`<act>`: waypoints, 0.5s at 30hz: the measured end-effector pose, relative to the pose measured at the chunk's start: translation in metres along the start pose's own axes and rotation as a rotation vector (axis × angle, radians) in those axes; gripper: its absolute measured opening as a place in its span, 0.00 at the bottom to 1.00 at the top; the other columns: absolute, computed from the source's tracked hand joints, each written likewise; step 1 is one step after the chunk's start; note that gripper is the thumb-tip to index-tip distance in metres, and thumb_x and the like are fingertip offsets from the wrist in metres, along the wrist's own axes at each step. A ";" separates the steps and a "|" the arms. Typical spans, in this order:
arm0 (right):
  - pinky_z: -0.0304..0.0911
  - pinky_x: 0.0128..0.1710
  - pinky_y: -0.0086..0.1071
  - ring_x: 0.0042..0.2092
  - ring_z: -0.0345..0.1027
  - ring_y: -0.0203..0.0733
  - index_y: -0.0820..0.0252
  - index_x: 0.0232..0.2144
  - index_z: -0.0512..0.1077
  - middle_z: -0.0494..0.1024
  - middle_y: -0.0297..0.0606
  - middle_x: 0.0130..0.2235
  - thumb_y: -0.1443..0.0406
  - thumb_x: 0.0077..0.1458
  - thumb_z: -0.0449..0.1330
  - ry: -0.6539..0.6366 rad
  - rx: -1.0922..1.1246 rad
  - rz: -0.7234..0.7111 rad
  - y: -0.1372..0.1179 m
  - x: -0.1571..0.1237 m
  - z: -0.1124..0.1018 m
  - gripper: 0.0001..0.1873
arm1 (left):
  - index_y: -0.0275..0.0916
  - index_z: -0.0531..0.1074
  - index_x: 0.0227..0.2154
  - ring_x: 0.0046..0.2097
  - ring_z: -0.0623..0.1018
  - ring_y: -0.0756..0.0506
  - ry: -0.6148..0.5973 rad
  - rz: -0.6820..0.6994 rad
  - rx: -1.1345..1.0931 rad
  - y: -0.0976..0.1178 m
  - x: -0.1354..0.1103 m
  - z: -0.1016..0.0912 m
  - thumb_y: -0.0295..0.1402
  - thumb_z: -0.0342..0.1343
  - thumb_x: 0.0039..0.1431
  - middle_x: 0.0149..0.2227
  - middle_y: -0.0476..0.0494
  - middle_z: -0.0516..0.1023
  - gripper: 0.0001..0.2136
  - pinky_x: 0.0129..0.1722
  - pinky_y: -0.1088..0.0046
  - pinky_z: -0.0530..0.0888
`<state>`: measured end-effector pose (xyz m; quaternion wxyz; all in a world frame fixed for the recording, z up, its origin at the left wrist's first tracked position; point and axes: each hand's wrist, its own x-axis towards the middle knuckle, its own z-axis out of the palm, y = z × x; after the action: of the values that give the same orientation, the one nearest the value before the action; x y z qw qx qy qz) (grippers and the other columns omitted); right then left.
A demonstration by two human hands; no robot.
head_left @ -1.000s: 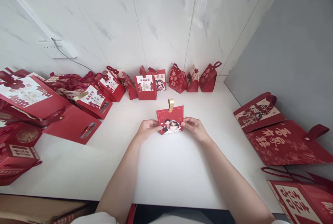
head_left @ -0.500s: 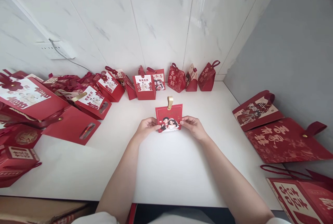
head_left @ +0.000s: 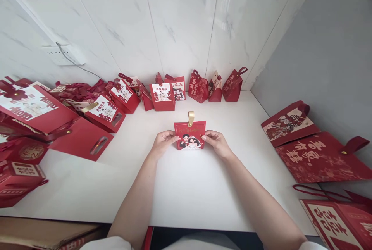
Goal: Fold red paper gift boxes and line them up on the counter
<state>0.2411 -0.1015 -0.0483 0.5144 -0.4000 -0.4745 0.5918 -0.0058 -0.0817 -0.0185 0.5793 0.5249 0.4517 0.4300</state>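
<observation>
A small red gift box (head_left: pixel 190 135) with a cartoon bride and groom on its front and a gold strap handle on top stands on the white table (head_left: pixel 188 188). My left hand (head_left: pixel 163 143) pinches its left edge with closed fingers. My right hand (head_left: pixel 216 142) pinches its right edge the same way. The box faces me, upright, in the middle of the table.
A row of small red gift boxes (head_left: pixel 162 95) lines the tiled back wall. Larger red bags and boxes (head_left: pixel 43 114) pile up at the left. Flat red bags (head_left: pixel 319 157) lie at the right by the grey wall. A wall socket (head_left: pixel 65 54) sits upper left.
The box has been tipped more upright between my hands, so gold lettering on its front now shows. Both hands keep their grip on its edges.
</observation>
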 end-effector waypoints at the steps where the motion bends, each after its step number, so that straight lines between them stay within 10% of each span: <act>1: 0.66 0.41 0.36 0.35 0.72 0.40 0.55 0.28 0.76 0.81 0.34 0.34 0.53 0.47 0.67 -0.005 -0.003 0.002 0.000 0.000 0.000 0.13 | 0.35 0.77 0.30 0.38 0.79 0.43 -0.012 -0.006 0.002 0.000 0.000 0.000 0.40 0.69 0.43 0.35 0.42 0.82 0.14 0.43 0.67 0.74; 15: 0.67 0.38 0.36 0.34 0.72 0.40 0.55 0.29 0.72 0.79 0.34 0.33 0.54 0.45 0.69 -0.040 -0.034 -0.004 0.000 0.001 -0.002 0.15 | 0.35 0.77 0.29 0.33 0.79 0.45 -0.008 -0.017 0.016 -0.009 0.004 -0.003 0.38 0.70 0.42 0.31 0.44 0.81 0.14 0.35 0.68 0.76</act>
<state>0.2424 -0.1005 -0.0489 0.4992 -0.3956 -0.4957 0.5904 -0.0079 -0.0775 -0.0284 0.5804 0.5274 0.4574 0.4193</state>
